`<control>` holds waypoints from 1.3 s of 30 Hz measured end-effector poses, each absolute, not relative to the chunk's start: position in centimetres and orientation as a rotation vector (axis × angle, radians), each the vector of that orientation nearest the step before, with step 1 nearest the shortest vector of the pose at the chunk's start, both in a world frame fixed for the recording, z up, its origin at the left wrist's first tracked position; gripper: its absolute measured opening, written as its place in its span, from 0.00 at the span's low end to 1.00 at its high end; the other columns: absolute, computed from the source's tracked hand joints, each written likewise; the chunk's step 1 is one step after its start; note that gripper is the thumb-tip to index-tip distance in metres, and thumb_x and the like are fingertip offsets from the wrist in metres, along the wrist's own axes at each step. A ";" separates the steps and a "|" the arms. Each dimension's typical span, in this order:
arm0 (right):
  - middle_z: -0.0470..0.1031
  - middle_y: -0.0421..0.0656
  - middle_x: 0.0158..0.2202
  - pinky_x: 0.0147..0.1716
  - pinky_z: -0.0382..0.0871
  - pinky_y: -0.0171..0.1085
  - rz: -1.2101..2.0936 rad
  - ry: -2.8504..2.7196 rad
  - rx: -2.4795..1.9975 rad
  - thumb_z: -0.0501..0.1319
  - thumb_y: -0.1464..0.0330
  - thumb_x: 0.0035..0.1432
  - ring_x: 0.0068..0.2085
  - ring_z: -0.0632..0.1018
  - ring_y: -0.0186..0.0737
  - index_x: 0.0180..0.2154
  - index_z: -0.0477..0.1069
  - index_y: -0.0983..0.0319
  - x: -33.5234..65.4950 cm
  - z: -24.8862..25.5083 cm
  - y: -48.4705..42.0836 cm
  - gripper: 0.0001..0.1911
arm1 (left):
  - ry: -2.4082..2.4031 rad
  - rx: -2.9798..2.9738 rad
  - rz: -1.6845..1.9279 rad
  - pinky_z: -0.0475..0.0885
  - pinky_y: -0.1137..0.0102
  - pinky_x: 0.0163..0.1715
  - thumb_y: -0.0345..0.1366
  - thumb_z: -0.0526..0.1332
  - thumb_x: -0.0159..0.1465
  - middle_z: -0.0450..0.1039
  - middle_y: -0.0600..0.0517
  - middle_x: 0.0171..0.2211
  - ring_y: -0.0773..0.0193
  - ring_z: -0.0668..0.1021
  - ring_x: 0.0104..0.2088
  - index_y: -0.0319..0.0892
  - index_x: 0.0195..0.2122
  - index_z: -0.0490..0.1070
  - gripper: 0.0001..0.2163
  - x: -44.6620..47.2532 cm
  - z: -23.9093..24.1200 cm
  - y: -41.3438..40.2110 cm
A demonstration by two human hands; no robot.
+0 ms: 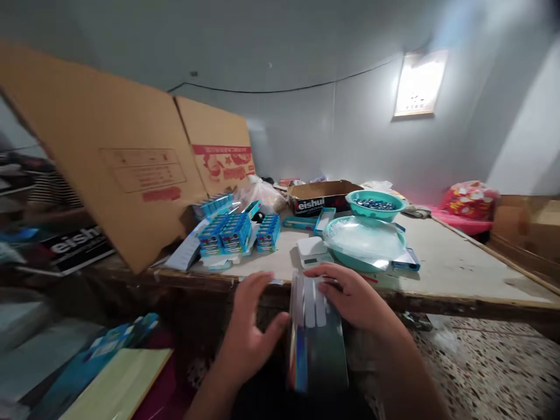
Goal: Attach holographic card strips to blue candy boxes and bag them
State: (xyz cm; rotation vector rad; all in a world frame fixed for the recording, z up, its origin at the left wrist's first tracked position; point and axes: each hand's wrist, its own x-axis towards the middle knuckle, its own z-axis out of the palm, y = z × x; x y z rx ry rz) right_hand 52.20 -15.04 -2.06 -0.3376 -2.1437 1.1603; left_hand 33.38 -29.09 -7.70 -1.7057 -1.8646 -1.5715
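In front of my body, below the table edge, is a dark flat packet (324, 356) with a colored side and several pale, rounded flaps at its top; motion blurs it, and I cannot make out its exact kind. My right hand (354, 297) grips its upper right edge with curled fingers. To its left, my left hand (251, 332) has thumb and fingers spread, close to the packet's side and holding nothing. On the table (441, 256) beyond stand several small blue boxes (236, 232) in blocks, plus a white scale (312, 249).
A bowl of small dark-blue items (375, 204) sits behind a teal basin (365, 256) covered in clear plastic. Behind them is an open carton (326, 192). A large cardboard sheet (114, 151) leans at left. Yellow and blue packs (118, 379) lie low at left.
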 end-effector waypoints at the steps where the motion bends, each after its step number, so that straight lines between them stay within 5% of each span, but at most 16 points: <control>1: 0.78 0.43 0.50 0.53 0.71 0.42 1.172 -2.129 -0.276 0.57 0.73 0.60 0.51 0.77 0.42 0.52 0.75 0.56 50.8 -1.7 -15.2 0.19 | -1.865 -1.858 -1.348 0.51 0.44 0.66 0.48 0.64 0.61 0.68 0.43 0.60 0.48 0.68 0.62 0.46 0.61 0.64 0.29 33.6 -5.8 -28.8; 4: 0.79 0.44 0.46 0.49 0.72 0.40 1.259 -2.076 -0.214 0.58 0.74 0.57 0.46 0.78 0.41 0.59 0.69 0.58 47.2 -1.6 -15.3 0.27 | -2.009 -1.960 -1.076 0.52 0.45 0.66 0.48 0.63 0.62 0.77 0.47 0.51 0.52 0.75 0.55 0.49 0.68 0.54 0.34 32.6 -2.7 -27.3; 7: 0.80 0.44 0.39 0.40 0.73 0.39 1.362 -1.988 -0.327 0.62 0.70 0.54 0.38 0.79 0.41 0.60 0.68 0.61 44.9 -2.5 -14.1 0.30 | -2.146 -1.812 -1.068 0.67 0.53 0.59 0.49 0.63 0.62 0.80 0.48 0.45 0.51 0.78 0.53 0.51 0.66 0.60 0.31 29.8 -2.5 -25.6; 12: 0.77 0.43 0.28 0.32 0.68 0.36 1.522 -1.917 -0.236 0.62 0.56 0.57 0.33 0.76 0.43 0.37 0.80 0.65 40.8 -3.7 -10.6 0.18 | -2.132 -1.767 -0.959 0.67 0.52 0.59 0.47 0.60 0.65 0.79 0.50 0.50 0.52 0.79 0.50 0.56 0.56 0.73 0.18 26.0 -2.2 -22.6; 16: 0.66 0.37 0.21 0.26 0.58 0.33 1.459 -1.872 -0.236 0.61 0.57 0.59 0.26 0.66 0.35 0.25 0.74 0.64 35.8 -2.7 -8.6 0.18 | -1.952 -1.651 -0.859 0.60 0.50 0.64 0.38 0.56 0.69 0.79 0.50 0.51 0.58 0.80 0.50 0.51 0.59 0.68 0.18 23.3 -1.9 -20.2; 20: 0.56 0.35 0.20 0.25 0.51 0.33 1.424 -1.926 -0.180 0.59 0.62 0.60 0.25 0.59 0.32 0.20 0.65 0.62 30.3 -0.4 -6.9 0.18 | -1.749 -1.426 -0.786 0.68 0.53 0.59 0.32 0.55 0.69 0.75 0.47 0.55 0.56 0.76 0.55 0.48 0.63 0.65 0.21 18.9 -1.9 -18.4; 29: 0.81 0.44 0.31 0.38 0.72 0.38 1.740 -1.579 -0.241 0.67 0.54 0.54 0.37 0.78 0.46 0.38 0.83 0.60 29.9 -3.9 -10.3 0.18 | -1.633 -1.549 -0.558 0.72 0.56 0.57 0.26 0.52 0.67 0.76 0.50 0.55 0.57 0.75 0.57 0.49 0.61 0.67 0.22 18.0 -2.3 -22.1; 35: 0.81 0.45 0.28 0.34 0.73 0.37 1.990 -1.568 -0.219 0.71 0.51 0.48 0.32 0.78 0.44 0.30 0.84 0.61 33.0 -8.0 -13.2 0.19 | -1.471 -1.582 -0.395 0.74 0.65 0.54 0.25 0.53 0.64 0.77 0.46 0.53 0.59 0.77 0.56 0.47 0.59 0.69 0.23 19.8 -9.6 -27.3; 39: 0.79 0.43 0.24 0.30 0.71 0.35 1.959 -1.548 -0.295 0.70 0.53 0.50 0.28 0.76 0.40 0.27 0.83 0.62 36.4 -9.1 -13.0 0.17 | -1.596 -1.647 -0.544 0.71 0.64 0.57 0.28 0.56 0.64 0.77 0.44 0.53 0.60 0.77 0.56 0.41 0.60 0.66 0.22 23.4 -10.2 -26.8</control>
